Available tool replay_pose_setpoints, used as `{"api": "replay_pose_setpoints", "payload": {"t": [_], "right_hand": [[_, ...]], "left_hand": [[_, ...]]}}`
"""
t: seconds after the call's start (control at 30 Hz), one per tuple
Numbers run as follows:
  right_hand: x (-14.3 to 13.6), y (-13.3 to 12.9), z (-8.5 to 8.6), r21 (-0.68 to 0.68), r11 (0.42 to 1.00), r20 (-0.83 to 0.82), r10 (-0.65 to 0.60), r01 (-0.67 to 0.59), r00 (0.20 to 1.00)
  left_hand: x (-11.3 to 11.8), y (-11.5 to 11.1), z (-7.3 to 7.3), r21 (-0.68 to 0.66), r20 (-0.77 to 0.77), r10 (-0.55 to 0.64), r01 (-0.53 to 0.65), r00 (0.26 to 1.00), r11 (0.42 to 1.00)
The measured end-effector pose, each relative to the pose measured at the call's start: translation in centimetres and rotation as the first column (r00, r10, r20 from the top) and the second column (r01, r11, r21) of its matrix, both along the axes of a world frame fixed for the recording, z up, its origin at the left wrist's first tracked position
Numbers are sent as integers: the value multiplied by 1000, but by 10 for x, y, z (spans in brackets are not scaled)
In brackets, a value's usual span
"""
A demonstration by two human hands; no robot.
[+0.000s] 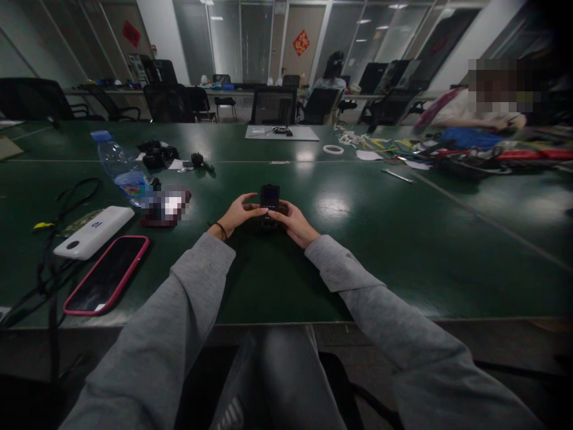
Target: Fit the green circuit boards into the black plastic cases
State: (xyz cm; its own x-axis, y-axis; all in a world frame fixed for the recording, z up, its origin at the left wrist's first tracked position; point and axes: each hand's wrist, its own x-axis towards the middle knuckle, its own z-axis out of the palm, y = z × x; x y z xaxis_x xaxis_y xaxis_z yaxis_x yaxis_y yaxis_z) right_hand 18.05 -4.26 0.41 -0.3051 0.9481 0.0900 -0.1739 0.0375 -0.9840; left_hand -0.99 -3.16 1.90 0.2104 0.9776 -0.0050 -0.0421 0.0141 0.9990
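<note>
A small black device with a dark screen (270, 196) stands upright on the green table straight ahead of me. My left hand (237, 213) is at its left side, thumb across the lower front and index finger reaching toward its edge. From the other side, my right hand (296, 222) grips it, with the thumb on the front below the screen and the fingers curled round the right edge. The two thumb tips meet near the middle of the device. Other fingers of both hands are partly hidden.
To the left lie a pink-cased phone (107, 275), a white power bank (95, 233), another phone (165, 209), a water bottle (120, 167) and black cables (47, 263). A tape roll (333, 149) and a wrench (398, 175) lie farther right. A person (470, 107) sits by tangled cables.
</note>
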Motion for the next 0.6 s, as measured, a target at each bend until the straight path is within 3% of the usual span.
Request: {"api": "replay_pose_setpoints", "payload": {"t": [0.13, 0.33, 0.6], "right_hand": [[0, -1, 0, 13, 1000, 3, -2, 2, 1000], [-1, -1, 0, 19, 1000, -4, -4, 4, 1000], [-1, -2, -1, 40, 999, 17, 2, -3, 1000]], "left_hand": [[-1, 0, 0, 11, 0, -25, 25, 1000, 1000], [0, -2, 3, 41, -105, 30, -26, 994, 999], [2, -4, 6, 56, -72, 46, -42, 996, 998]]}}
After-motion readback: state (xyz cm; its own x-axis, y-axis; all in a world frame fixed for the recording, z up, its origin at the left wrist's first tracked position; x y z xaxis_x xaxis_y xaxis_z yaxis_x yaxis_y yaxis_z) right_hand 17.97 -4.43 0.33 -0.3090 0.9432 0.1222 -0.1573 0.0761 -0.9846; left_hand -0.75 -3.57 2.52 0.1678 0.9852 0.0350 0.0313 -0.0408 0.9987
